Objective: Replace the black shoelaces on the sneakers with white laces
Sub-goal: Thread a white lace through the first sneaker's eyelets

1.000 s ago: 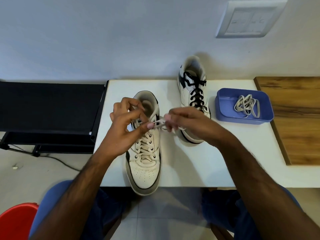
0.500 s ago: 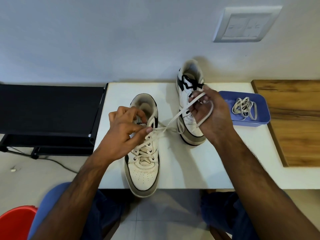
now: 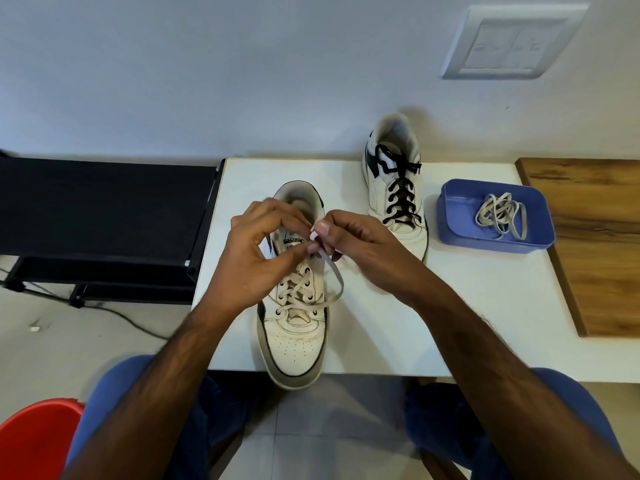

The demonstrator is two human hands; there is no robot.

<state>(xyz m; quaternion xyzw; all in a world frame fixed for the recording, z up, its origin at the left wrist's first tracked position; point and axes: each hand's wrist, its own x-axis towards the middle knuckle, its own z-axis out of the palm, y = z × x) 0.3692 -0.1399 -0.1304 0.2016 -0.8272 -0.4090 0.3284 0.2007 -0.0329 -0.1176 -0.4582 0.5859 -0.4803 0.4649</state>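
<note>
On the white table (image 3: 381,327), the white lace (image 3: 334,271) of the near sneaker (image 3: 294,327) is pinched above its tongue by the left hand (image 3: 256,258) and right hand (image 3: 360,247), while the black-laced sneaker (image 3: 394,188) is stood beside a blue tray (image 3: 450,220).

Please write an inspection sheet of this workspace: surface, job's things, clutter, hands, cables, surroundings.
Surface: white table; wooden board at its right.
Job's things: near sneaker laced white, toe over the table's front edge; far sneaker has black laces; spare white lace in blue tray.
Clutter: nothing seen.
Hands: left hand and right hand each pinch the near sneaker's white lace at the top eyelets.
Cables: dark cord on floor, left.
Surroundings: black rack left; wall switch plate; red tub lower left.
</note>
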